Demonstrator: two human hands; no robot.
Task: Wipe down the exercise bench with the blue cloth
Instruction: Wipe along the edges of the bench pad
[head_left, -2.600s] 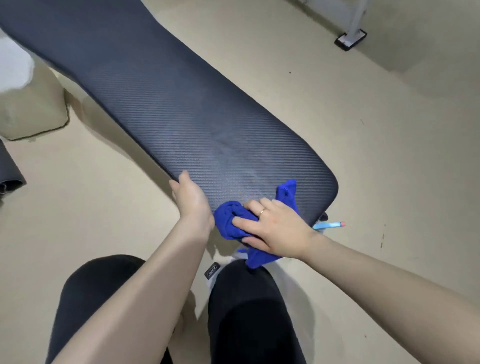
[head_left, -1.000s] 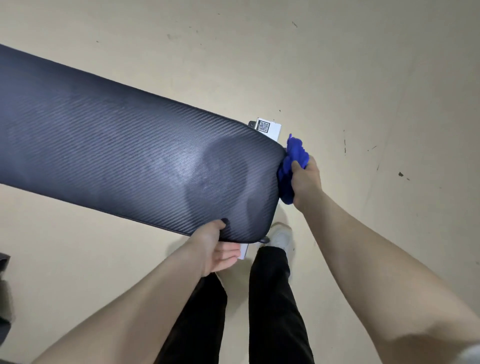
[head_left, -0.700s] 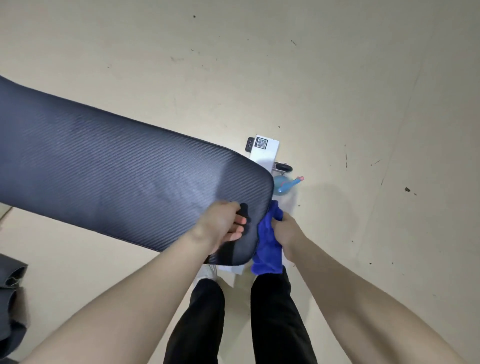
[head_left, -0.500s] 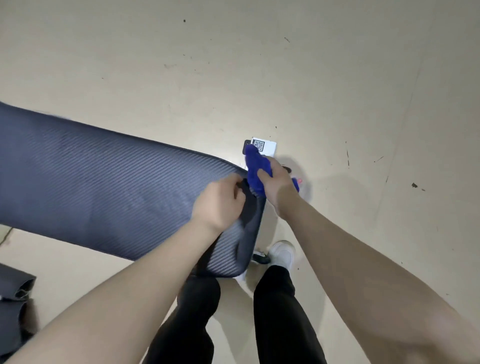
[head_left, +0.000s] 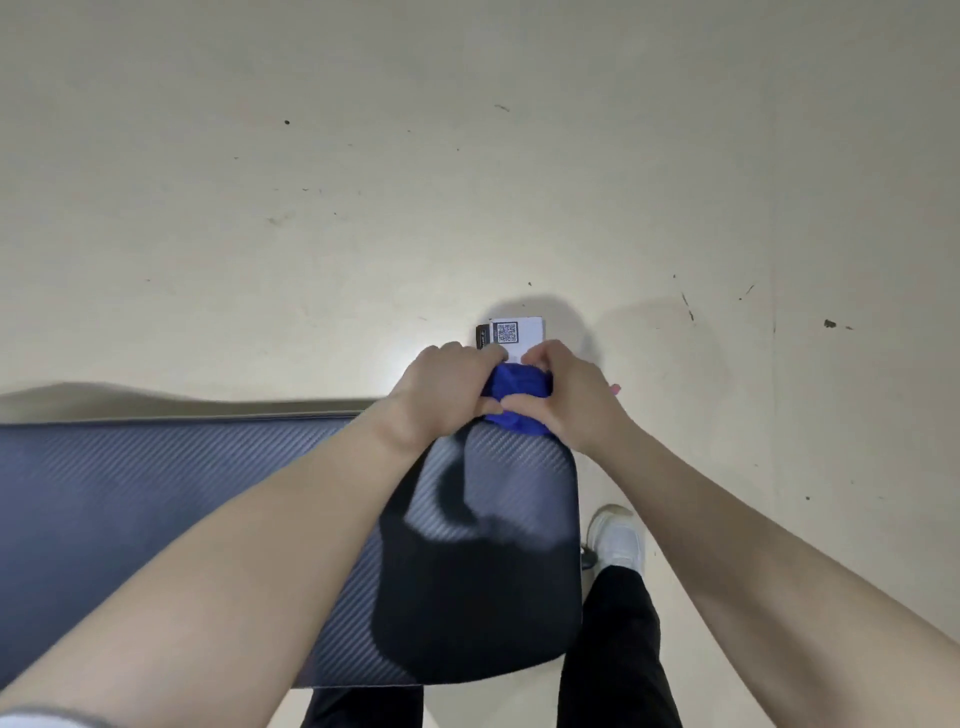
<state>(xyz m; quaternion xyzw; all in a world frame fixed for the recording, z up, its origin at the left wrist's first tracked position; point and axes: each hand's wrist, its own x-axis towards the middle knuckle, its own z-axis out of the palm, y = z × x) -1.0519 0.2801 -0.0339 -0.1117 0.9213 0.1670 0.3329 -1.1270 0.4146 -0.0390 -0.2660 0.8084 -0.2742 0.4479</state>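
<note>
The dark, carbon-weave exercise bench (head_left: 156, 493) runs from the left edge to a rounded end in the lower middle. At that end's far corner sits the bunched blue cloth (head_left: 517, 397). My left hand (head_left: 441, 389) and my right hand (head_left: 574, 400) both grip the cloth, one from each side, fingers curled round it. Most of the cloth is hidden between the hands. Shadows of my arms fall on the bench end.
A white card with a QR code (head_left: 511, 335) lies on the beige floor just beyond my hands. A pink tip (head_left: 614, 388) peeks out by my right hand. My white shoe (head_left: 615, 538) and black trouser leg (head_left: 613, 649) stand right of the bench.
My left hand left the bench edge and joined the right on the cloth. The cloth moved from the bench's end edge up to its far corner. The view has swung round.
</note>
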